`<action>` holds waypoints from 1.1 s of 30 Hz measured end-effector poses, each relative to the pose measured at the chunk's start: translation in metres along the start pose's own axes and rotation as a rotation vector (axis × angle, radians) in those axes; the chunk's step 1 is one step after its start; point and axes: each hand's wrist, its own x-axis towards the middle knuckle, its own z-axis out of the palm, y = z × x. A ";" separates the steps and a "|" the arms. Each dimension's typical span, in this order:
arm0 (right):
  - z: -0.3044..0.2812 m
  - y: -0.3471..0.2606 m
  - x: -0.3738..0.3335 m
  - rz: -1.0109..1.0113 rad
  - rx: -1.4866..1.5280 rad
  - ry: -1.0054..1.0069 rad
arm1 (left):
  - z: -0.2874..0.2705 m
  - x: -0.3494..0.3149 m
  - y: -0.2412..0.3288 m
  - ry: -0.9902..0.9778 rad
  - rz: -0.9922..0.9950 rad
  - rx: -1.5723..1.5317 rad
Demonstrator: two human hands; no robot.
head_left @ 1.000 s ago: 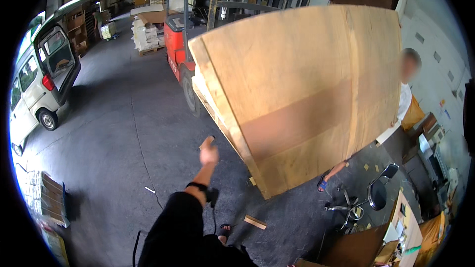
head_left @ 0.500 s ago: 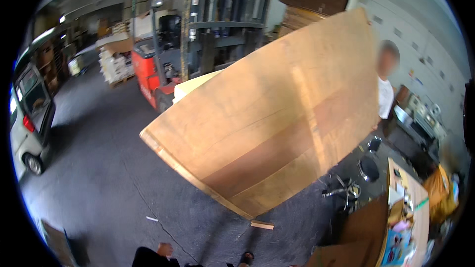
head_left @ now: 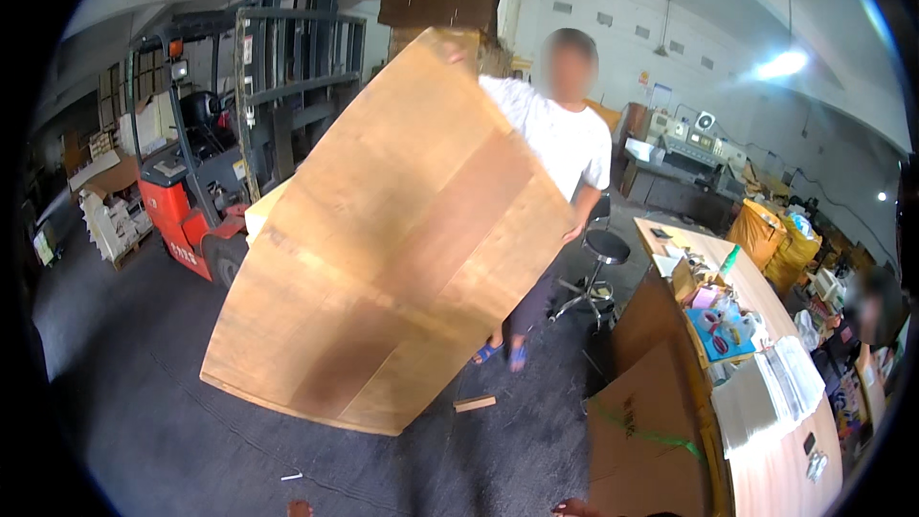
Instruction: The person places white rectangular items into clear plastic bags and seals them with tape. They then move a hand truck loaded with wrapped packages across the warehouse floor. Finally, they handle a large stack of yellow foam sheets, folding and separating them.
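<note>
- Large tan wooden panel [head_left: 383,220] with a darker brown band: in my head view it stands tilted in mid-picture, its broad face toward me.
- Hands: I cannot tell whether the wearer's left hand or right hand is released, clenched or grasping. One small skin-coloured patch [head_left: 300,509] is cut by the lower edge; hand or foot, I cannot make out.
- Behind the panel I see a white-shirted co-worker [head_left: 574,148], trunk and legs partly covered. One co-worker's hand [head_left: 575,228] is at the panel's right edge; the upper corner is blurred.
- Also partly covered for me: a red forklift with a dark grey mast [head_left: 170,215], and a pale yellow thing [head_left: 261,211] peeking past the panel's left edge.
- Containers: two bulging orange-yellow sacks [head_left: 761,233] stand beyond a long pale wooden table [head_left: 785,460]; I cannot see their contents, only white plastic atop one. Brown cardboard with a green strap [head_left: 637,412] leans at the table's side.
- Edges and room: whether the panel's lowest corner touches the dark grey floor [head_left: 163,421], I cannot tell. Floor lies open to its left. Right, between panel and table, stands a round black stool [head_left: 606,247]; a short wooden strip [head_left: 475,403] lies nearby.
</note>
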 end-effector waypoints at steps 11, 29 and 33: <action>0.058 0.171 -0.151 0.126 0.252 0.043 | 0.211 -0.101 -0.068 -0.378 0.046 0.358; -0.029 0.303 -0.070 0.112 0.972 0.151 | 0.627 -0.066 0.228 -1.302 -0.009 0.172; -0.101 0.313 -0.114 0.562 1.169 0.220 | 0.739 -0.119 0.322 -0.821 0.491 0.448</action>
